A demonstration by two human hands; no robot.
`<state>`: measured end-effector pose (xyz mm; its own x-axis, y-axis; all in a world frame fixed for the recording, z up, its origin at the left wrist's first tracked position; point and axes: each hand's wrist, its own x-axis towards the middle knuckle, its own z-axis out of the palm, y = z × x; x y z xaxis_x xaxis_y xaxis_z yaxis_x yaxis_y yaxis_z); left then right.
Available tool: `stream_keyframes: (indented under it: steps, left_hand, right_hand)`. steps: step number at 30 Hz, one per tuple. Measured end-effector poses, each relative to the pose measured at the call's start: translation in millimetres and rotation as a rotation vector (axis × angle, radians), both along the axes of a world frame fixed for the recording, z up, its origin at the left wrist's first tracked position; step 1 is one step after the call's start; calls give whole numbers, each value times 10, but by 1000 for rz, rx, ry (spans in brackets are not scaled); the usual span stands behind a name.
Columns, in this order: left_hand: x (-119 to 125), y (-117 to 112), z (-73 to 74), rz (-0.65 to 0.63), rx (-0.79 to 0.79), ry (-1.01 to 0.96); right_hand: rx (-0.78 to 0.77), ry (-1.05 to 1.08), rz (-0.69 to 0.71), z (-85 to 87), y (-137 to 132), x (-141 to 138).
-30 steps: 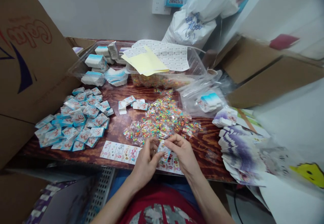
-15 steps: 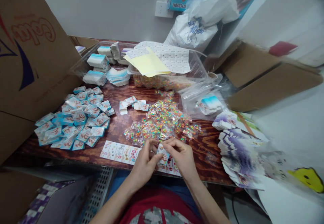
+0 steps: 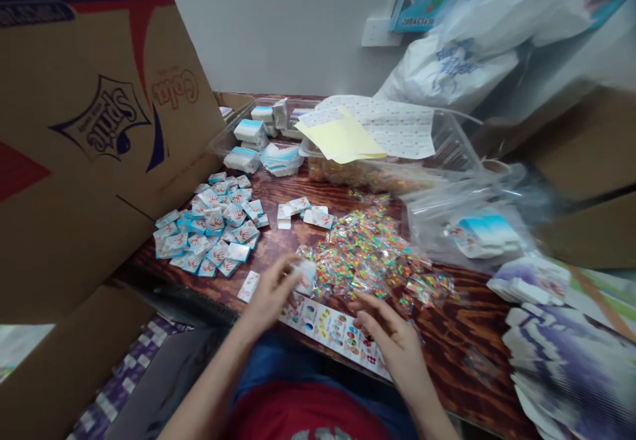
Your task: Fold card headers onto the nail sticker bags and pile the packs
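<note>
My left hand (image 3: 271,294) pinches a small white-and-blue printed card (image 3: 307,275) at its fingertips, over the near edge of a heap of small clear packets of colourful pieces (image 3: 368,254). My right hand (image 3: 390,340) hovers with its fingers apart and holds nothing, just above a long printed sticker sheet (image 3: 332,330) and close to the heap. A loose card (image 3: 248,285) lies beside my left hand. Further left sits a pile of similar cards with red hand prints (image 3: 209,224).
A dark wooden table (image 3: 462,321) bears everything. Clear tubs (image 3: 248,135) of card stacks and packets stand at the back, under paper sheets (image 3: 377,125). A plastic bag (image 3: 477,234) and purple-printed cards (image 3: 561,360) lie right. A cardboard flap (image 3: 99,115) rises left.
The view has swung, shifting the table to the right. My hands have parted: my right hand has let go of the card and opened, and my left hand has lifted it.
</note>
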<state>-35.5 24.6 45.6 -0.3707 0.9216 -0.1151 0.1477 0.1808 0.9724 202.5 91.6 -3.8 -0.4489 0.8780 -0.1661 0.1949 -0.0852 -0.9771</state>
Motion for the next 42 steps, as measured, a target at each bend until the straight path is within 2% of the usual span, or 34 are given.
stream_keyframes:
  steps: [3,5,8,10,13,15,17,20,23,30,33,36,39,42]
  left_hand:
    - [-602,-61,156,315,60,277]
    - [-920,-99,227,470,17,534]
    - [-1079,-147,213,530,-36,904]
    - [-953,-174,122,509,13,980]
    - [-555,-219,-76,404,132,920]
    - [-275,-257,-205,223,143,838]
    - [-64,-295,-307,-35,118,799]
    - [82,-338,-404,-380,74,853]
    - [95,-356,-458,-510,50,903]
    - [112,-355,-492,-501,151,846]
    - [136,-354,-432,-491,176,831]
    - [161,-365,-309,-483,195,844]
    - [231,-382,-147,-365,229,909]
    - [368,-370,-12,-198,242,917]
  right_hand:
    - [-32,-31,31,-6,-18,17]
    - [38,-85,46,34,-23,7]
    - [225,-194,84,118,-44,-33]
    - [342,-267,111,161,-73,-66]
    - [474,-388,141,183,-125,-119]
    - [558,-468,176,174,-159,-158]
    - [641,-551,221,159,-188,-199]
    - [730,-654,285,150,-218,-247]
    - [767,-710,311,172,-237,-268]
    - [761,-672,265,263,-284,-332]
    - [646,-570,244,244,-232,-397]
    - [457,-394,266,225,-108,-424]
    - [351,-228,206,309,22,-393]
    - [398,-159,118,540,49,-348]
